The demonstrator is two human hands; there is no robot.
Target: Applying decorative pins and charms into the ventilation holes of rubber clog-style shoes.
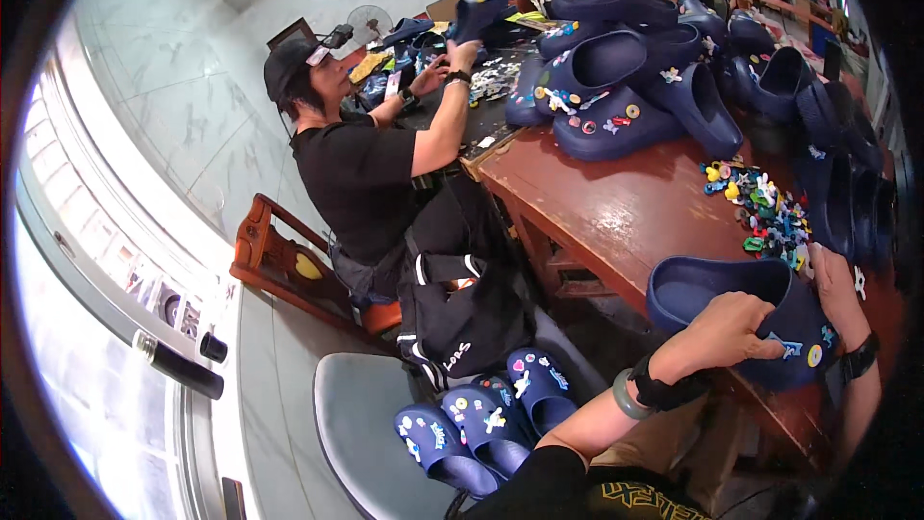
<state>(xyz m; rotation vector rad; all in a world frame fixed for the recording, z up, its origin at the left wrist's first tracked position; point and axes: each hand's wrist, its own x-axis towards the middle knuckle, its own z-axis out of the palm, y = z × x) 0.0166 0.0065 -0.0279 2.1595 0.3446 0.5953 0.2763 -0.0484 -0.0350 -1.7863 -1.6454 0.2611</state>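
Observation:
A navy blue foam clog (693, 279) rests at the near edge of the brown table, its opening facing up. My left hand (722, 332) reaches over it with curled fingers, the fingertips at a light-blue charm (791, 347) on the clog's upper. Beside that charm sits a round yellow and white one (815, 356). My right hand (835, 284) grips the clog's far right side, its fingers partly hidden behind the shoe. Just beyond it lies a heap of small colourful charms (770, 217).
Decorated navy clogs (616, 130) are piled at the table's far end, more along its right side. Several others (481, 429) stand on a grey chair (356, 424) at my left. A co-worker (356, 164) holds up a clog. A black bag (467, 318) hangs between us.

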